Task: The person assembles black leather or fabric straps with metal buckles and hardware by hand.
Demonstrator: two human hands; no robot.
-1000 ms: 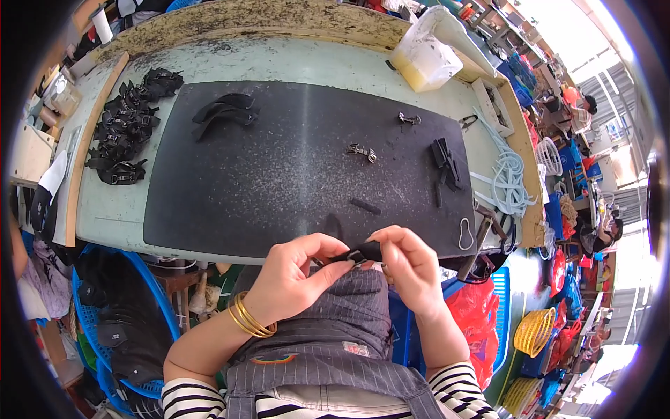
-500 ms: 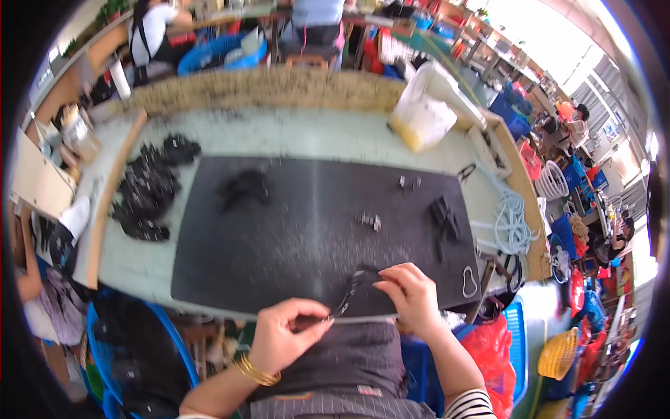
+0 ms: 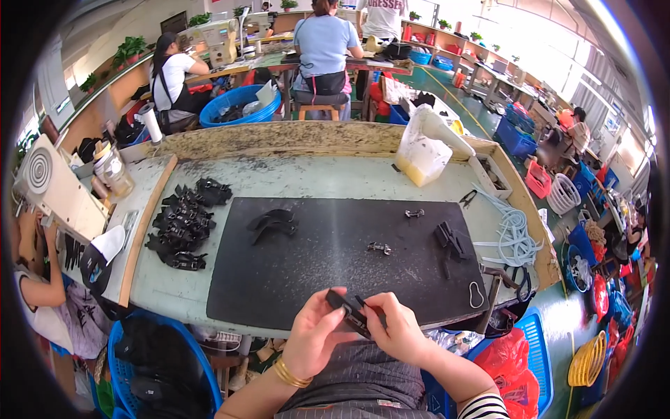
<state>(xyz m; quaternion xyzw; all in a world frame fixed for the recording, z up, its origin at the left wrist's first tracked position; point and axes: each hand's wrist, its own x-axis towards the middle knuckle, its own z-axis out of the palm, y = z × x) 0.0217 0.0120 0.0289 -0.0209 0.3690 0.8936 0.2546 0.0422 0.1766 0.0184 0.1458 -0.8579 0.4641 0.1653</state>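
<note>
Close together over the near edge of the black mat [image 3: 307, 279], my two hands hold one short black strap [image 3: 342, 307]. My left hand [image 3: 313, 336] grips its upper end between thumb and fingers. The right hand [image 3: 396, 327] pinches the strap farther along, beside a small dark fitting whose kind I cannot make out. Farther up the mat lie curved black straps [image 3: 273, 223], a small shiny metal buckle [image 3: 380, 248] and another buckle [image 3: 414, 213]. Dark block-like pieces [image 3: 449, 241] rest at the mat's right side, near a pale metal loop [image 3: 477, 295].
A pile of black buckled straps [image 3: 180, 227] lies left of the mat. Light blue cord [image 3: 518, 237], scissors [image 3: 516, 278] and a hammer [image 3: 490, 297] are on the right. A cloudy plastic container [image 3: 423, 157] stands behind. Blue baskets flank my lap; people sit at tables beyond.
My hands have come closer together, and the strap, which hung in a curve between them, is now gripped close between both. The view has tilted upward, showing more of the room.
</note>
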